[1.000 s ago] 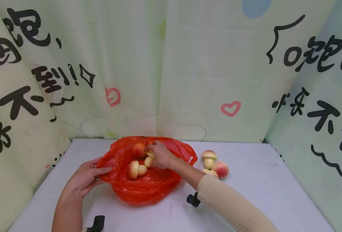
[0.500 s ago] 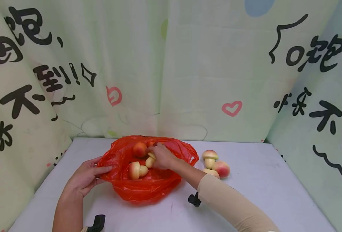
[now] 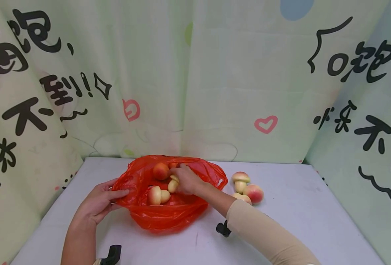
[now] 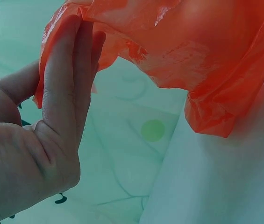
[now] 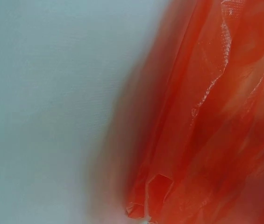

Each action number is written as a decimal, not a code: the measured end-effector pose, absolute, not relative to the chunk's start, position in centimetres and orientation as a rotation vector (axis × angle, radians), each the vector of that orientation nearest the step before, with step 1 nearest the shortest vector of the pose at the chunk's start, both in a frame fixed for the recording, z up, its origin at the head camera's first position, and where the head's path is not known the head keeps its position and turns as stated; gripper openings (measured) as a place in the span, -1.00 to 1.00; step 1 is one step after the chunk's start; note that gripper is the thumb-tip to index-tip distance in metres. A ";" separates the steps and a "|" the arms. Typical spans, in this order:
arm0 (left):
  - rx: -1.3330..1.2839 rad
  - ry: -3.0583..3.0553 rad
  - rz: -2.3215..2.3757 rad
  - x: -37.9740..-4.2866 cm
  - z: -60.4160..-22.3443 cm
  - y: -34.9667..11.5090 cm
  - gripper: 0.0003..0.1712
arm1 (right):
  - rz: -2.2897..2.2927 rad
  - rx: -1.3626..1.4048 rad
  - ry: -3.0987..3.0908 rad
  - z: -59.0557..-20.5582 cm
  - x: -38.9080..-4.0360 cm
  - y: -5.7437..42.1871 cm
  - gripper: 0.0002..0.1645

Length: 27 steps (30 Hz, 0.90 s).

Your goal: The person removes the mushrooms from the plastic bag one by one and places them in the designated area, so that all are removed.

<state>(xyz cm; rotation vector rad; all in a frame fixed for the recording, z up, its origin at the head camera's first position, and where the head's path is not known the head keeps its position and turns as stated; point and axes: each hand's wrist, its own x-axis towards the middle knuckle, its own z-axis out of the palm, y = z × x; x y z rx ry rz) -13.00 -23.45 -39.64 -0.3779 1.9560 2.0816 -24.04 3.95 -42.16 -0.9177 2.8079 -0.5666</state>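
While the left hand (image 3: pixel 97 202) pinches the near-left rim of the red bag (image 3: pixel 168 217) in the head view, thumb inside and fingers behind, the right hand (image 3: pixel 188 180) reaches into the open mouth; its fingertips are largely hidden, so I cannot tell whether they grip the small mushroom (image 3: pixel 173 185) beside them or merely touch it. Another mushroom (image 3: pixel 154 195) lies on its side in the bag, with an orange fruit (image 3: pixel 161 171) behind it; on the table (image 3: pixel 298 221), to the right of the bag, an upright mushroom (image 3: pixel 240 182) stands by a pink fruit (image 3: pixel 253 193). Handling inside the bag seems to call for a steady rim and a wide mouth; a light hold on the mushroom's stem would suit better than a squeeze near the cap, and the wrist should pass clear of the loose film.

From the left wrist, long, nearly straight fingers face the thumb with thin film between them; the pinch looks narrow and would do best gathering a little more rim, lest it slip.

From the right wrist, only the bag's creased side and pale tabletop show; the fingers are out of sight, so their spread cannot be judged there.
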 end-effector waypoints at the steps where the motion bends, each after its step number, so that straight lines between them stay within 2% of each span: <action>1: -0.377 1.956 2.081 -13.0 -39.6 -23.4 -0.09 | -0.574 -0.912 2.808 -42.2 -24.0 4.0 -0.40; 17: -0.378 1.959 2.078 -13.1 -39.7 -23.5 -0.08 | -0.616 -0.872 2.817 -42.1 -23.9 4.3 -0.35; 27: -0.398 1.966 2.067 -13.1 -39.7 -23.5 -0.07 | -0.661 -0.945 2.831 -42.3 -23.9 4.8 -0.39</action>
